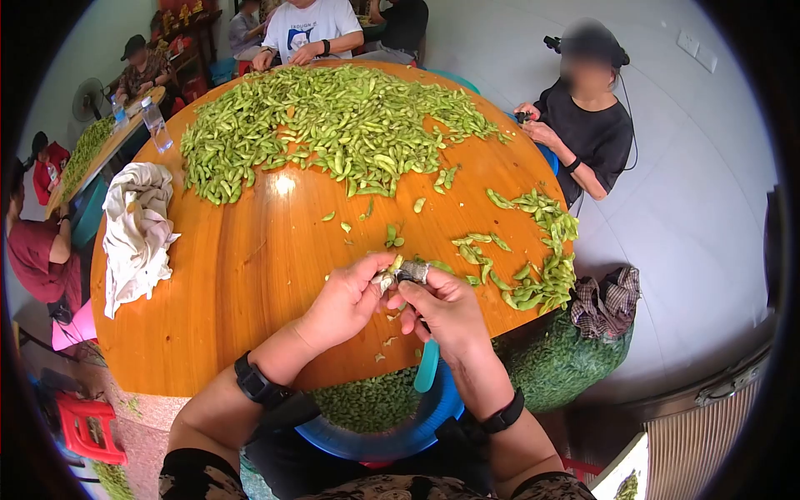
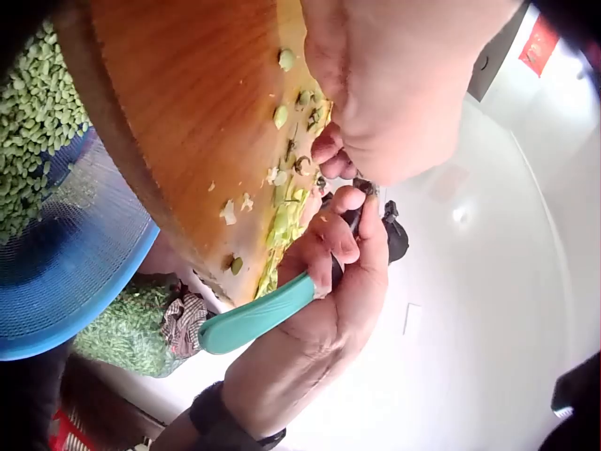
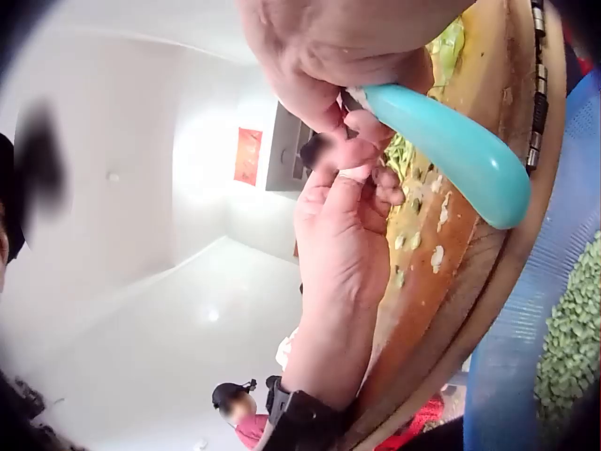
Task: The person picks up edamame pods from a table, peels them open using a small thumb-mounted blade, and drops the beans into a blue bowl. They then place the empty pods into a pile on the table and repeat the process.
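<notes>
In the head view, my left hand point(image 1: 346, 296) pinches a pale green bean pod point(image 1: 397, 263) between thumb and fingers, over the table's near edge. Close against it, my right hand point(image 1: 450, 312) grips a tool with a teal handle point(image 1: 427, 367). The handle sticks out below the palm, while the working end is hidden among the fingers. A grey wrapping point(image 1: 413, 271) shows by the right thumb and index finger. Both wrist views show the fingertips meeting, with the teal handle point(image 3: 460, 155) angled away from the right hand point(image 3: 357, 47).
A large heap of green pods point(image 1: 333, 125) covers the far side of the wooden table point(image 1: 208, 292); a smaller pile point(image 1: 546, 250) lies at right. Below the edge stands a blue basin point(image 1: 450, 400) of shelled beans. A white cloth point(image 1: 137, 233) lies left. People sit around.
</notes>
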### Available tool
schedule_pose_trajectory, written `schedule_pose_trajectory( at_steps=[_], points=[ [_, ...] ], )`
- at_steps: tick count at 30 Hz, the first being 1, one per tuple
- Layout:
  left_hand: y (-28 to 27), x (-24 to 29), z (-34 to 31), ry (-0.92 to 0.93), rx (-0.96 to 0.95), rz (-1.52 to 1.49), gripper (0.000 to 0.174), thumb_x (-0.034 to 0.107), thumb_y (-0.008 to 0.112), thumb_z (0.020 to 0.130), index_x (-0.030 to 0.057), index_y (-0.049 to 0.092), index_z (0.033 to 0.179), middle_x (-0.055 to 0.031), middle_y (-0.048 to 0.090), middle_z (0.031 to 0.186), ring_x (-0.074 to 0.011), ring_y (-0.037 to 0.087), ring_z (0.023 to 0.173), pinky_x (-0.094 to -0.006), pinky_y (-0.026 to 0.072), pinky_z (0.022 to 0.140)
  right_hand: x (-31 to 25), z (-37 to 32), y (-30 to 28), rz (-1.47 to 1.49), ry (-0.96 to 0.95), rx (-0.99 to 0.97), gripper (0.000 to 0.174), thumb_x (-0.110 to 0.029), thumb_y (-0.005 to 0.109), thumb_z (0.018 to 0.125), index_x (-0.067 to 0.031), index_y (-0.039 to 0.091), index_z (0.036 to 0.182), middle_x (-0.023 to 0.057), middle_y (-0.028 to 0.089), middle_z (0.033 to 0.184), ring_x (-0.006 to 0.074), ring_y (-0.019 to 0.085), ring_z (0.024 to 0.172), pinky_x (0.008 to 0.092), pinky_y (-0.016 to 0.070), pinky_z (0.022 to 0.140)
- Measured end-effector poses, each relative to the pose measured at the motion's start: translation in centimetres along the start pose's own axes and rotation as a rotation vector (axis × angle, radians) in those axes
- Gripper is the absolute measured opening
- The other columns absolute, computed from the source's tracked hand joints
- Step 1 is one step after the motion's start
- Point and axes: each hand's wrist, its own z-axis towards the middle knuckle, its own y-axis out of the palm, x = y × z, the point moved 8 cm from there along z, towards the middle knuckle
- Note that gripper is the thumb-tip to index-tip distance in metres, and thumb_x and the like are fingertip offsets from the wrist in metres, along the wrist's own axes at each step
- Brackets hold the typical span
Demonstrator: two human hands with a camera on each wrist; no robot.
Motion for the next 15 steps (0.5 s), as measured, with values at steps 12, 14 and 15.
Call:
schedule_pose_trajectory(
  at_steps=[12, 14, 15],
  points=[
    [0.3, -3.0, 0.5, -0.357, -0.032, -0.930, 0.015, 0.014, 0.050, 0.099, 0.0068, 0.054, 0.112, -0.0015, 0.060, 0.089, -0.0096, 0.051, 0.065, -0.0221, 0.0412, 0.056, 0.7, 1.8, -0.1, 0.193, 0.128, -0.098, 0.009, -0.008, 0.059, 0.092, -0.0045, 0.065, 0.097, 0.0030, 0.060, 0.071, 0.0063, 0.048, 0.045, 0.0208, 0.0289, 0.036],
    [0.5, -3.0, 0.6, -0.302, -0.029, -0.808, 0.014, 0.013, 0.052, 0.098, 0.0068, 0.054, 0.111, -0.0013, 0.060, 0.089, -0.0097, 0.051, 0.066, -0.0224, 0.0414, 0.056, 0.8, 2.0, -0.3, 0.204, 0.162, -0.116, 0.010, -0.008, 0.060, 0.092, -0.0046, 0.065, 0.098, 0.0027, 0.060, 0.070, 0.0060, 0.048, 0.045, 0.0208, 0.0295, 0.036],
    [0.5, -2.7, 0.7, -0.245, -0.021, -0.682, 0.013, 0.012, 0.054, 0.097, 0.0068, 0.055, 0.110, -0.0011, 0.060, 0.088, -0.0098, 0.052, 0.066, -0.0228, 0.0416, 0.056, 0.6, 1.8, -0.2, 0.204, 0.160, -0.112, 0.010, -0.008, 0.060, 0.092, -0.0046, 0.065, 0.098, 0.0027, 0.060, 0.070, 0.0060, 0.048, 0.045, 0.0208, 0.0295, 0.036]
  ],
)
